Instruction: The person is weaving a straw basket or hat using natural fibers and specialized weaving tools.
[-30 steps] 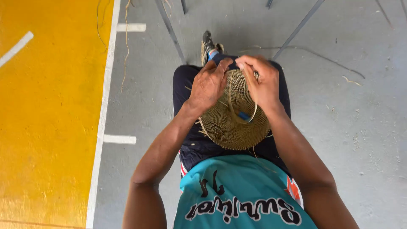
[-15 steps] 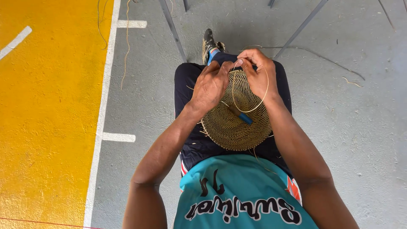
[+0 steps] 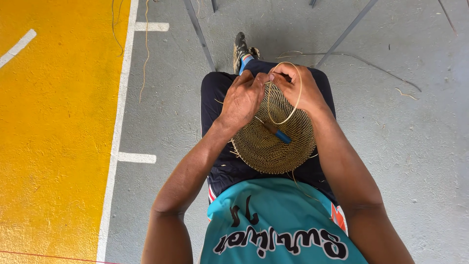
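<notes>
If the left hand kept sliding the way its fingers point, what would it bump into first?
Probably the right hand: the left hand points up and right across the woven disc's far edge, where both hands' fingertips already meet at the thin fibre loop. Depth is unclear.

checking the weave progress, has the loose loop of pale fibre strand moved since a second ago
Yes. The pale fibre strand loop now arcs higher, over the right hand at the round woven disc's far edge; before, it lay lower across the disc.

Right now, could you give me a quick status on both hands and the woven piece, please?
Left hand and right hand both grip the far rim of the woven disc. Fibre strand looped above. Blue-handled tool lies on the weave.
</notes>
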